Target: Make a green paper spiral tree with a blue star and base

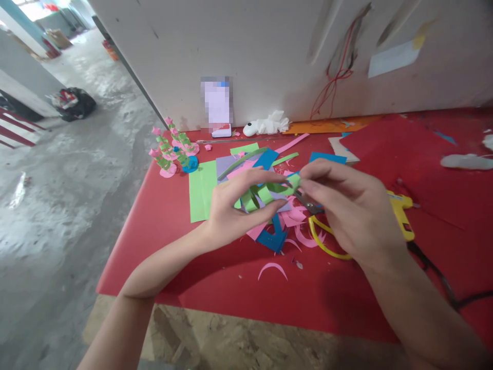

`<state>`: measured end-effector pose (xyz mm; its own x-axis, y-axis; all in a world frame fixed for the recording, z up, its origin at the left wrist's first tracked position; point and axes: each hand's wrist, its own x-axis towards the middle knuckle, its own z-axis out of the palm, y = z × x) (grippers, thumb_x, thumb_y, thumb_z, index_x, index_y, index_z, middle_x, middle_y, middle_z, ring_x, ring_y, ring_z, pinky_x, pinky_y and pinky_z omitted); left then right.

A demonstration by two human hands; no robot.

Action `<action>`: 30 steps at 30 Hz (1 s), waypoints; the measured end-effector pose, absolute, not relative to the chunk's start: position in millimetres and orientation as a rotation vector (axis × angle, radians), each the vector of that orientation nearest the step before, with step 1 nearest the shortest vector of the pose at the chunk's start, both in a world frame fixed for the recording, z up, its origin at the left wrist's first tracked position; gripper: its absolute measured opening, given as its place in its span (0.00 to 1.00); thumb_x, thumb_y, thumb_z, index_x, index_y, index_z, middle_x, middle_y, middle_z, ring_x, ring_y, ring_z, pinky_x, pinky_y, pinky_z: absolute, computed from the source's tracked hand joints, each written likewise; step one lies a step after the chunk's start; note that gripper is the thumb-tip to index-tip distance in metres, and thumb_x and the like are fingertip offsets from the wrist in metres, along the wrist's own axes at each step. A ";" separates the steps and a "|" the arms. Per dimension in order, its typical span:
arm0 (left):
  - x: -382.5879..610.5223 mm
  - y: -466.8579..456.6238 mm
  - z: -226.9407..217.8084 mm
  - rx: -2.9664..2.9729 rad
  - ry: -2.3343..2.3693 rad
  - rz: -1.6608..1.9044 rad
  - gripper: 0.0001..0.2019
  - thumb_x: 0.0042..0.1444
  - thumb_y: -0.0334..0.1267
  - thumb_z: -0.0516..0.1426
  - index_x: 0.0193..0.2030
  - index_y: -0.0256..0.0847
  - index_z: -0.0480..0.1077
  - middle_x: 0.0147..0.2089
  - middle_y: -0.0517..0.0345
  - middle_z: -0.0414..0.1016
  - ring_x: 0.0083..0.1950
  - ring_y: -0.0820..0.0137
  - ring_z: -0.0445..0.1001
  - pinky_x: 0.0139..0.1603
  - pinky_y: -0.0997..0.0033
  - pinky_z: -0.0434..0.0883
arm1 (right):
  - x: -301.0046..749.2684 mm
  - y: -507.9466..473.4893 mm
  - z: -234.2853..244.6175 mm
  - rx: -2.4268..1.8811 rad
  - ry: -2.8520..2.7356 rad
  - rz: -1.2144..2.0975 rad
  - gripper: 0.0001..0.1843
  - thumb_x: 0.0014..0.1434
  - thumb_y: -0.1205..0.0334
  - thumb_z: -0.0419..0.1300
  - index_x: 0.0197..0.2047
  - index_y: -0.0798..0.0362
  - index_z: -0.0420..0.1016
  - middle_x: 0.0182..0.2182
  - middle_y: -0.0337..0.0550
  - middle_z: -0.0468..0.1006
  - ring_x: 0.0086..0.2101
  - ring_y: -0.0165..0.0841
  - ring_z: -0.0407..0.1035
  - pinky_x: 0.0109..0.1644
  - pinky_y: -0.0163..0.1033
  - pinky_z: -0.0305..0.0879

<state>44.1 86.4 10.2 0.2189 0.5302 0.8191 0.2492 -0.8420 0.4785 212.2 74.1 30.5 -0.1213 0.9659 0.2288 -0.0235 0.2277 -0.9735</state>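
Note:
A light green paper strip (pixel 265 193) hangs in loose curls between my two hands. My right hand (pixel 352 210) pinches one end of it between thumb and fingertips. Around the curls, my left hand (pixel 241 200) has its thumb and forefinger spread apart, the forefinger tip close to the strip. Below lie green (pixel 202 192), purple, pink and blue paper sheets and scraps. Scissors with yellow handles (pixel 327 241) lie partly hidden under my right hand. A yellow glue gun (pixel 401 213) lies just right of that hand.
Small pink-and-green paper plants on round bases (pixel 167 169) stand at the table's back left. A phone (pixel 219 105) leans on the white panel, near a crumpled white item (pixel 265 125). A black cable (pixel 435 277) runs off right. The red table (pixel 154 252) has its edge at left.

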 end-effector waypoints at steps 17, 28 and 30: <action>42.0 88.5 10.3 2.131 0.736 1.666 0.14 0.48 0.27 0.63 0.43 0.38 0.71 0.40 0.56 0.81 0.38 0.76 0.80 0.31 0.83 0.77 | 221.1 84.3 43.6 -0.998 -1.062 1.131 0.02 0.43 0.64 0.64 0.24 0.51 0.74 0.21 0.34 0.67 0.23 0.20 0.59 0.26 0.31 0.56; 34.0 92.1 11.3 2.147 0.595 1.701 0.18 0.46 0.26 0.65 0.45 0.41 0.73 0.44 0.57 0.80 0.47 0.70 0.80 0.49 0.70 0.81 | 242.3 95.1 50.5 -0.996 -0.976 1.020 0.01 0.47 0.68 0.61 0.25 0.53 0.72 0.23 0.38 0.64 0.25 0.23 0.60 0.27 0.32 0.54; 32.7 92.1 10.4 2.142 0.596 1.701 0.19 0.46 0.25 0.65 0.46 0.41 0.73 0.45 0.57 0.80 0.48 0.69 0.80 0.49 0.69 0.81 | 247.0 99.7 50.1 -0.995 -0.957 1.008 0.02 0.46 0.67 0.61 0.26 0.54 0.72 0.24 0.39 0.63 0.25 0.24 0.59 0.28 0.33 0.53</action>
